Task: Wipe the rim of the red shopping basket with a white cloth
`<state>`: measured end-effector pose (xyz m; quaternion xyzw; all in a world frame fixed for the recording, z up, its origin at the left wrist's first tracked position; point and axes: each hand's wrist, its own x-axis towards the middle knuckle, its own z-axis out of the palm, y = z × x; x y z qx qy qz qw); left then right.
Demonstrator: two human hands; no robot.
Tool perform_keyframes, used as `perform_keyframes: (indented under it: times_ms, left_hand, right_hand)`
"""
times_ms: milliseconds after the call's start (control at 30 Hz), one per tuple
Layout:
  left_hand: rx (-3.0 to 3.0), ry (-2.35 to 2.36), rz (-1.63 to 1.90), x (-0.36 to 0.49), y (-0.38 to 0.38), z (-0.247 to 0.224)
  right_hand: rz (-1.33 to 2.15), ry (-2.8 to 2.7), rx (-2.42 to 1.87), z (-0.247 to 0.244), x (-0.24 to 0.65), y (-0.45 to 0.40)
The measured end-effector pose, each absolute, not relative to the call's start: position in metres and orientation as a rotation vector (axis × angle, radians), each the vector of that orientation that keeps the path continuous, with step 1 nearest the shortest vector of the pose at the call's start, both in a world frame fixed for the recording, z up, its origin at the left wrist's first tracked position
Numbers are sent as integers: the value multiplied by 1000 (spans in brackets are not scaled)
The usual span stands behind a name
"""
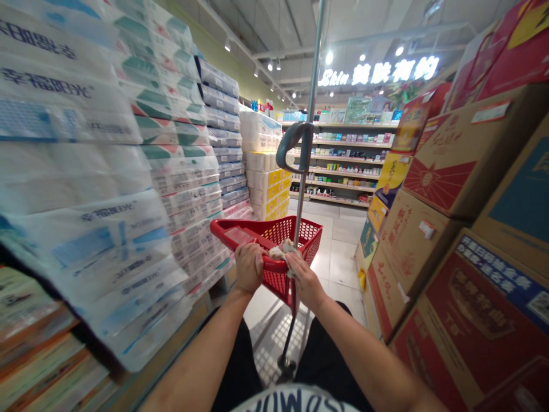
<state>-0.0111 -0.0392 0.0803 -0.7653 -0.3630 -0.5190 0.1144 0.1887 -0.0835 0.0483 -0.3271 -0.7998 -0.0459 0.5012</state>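
Observation:
A red shopping cart (309,233) with perforated plastic sides is right in front of me, turned slightly askew. My left hand (249,268) is wrapped around its red handlebar. Beside it, my right hand (303,279) presses a crumpled pale cloth (283,249) with darker patches against the same bar. A metal pole (301,197) rises from the cart on its right side, and a grey-blue loop grip (295,147) is fixed high on it. The inside of the cart is mostly hidden from this angle.
Tall stacks of wrapped tissue packs (86,109) line the left side. Cardboard cartons (446,160) are piled along the right. Between them a tiled aisle (334,252) leads to shelves of small goods (343,154) under a lit sign (381,71).

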Motion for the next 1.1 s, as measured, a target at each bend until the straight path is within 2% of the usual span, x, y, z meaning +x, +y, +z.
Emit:
perform_keyframes:
  times_ms: [833, 1100]
  left_hand:
    - [-2281, -1036, -1525, -18, -41, 80]
    - [-2297, -1063, -1511, -21, -43, 85]
  right_hand:
    - [-49, -1701, -898, 65, 178, -86]
    - [21, -1212, -1005, 68, 203, -83]
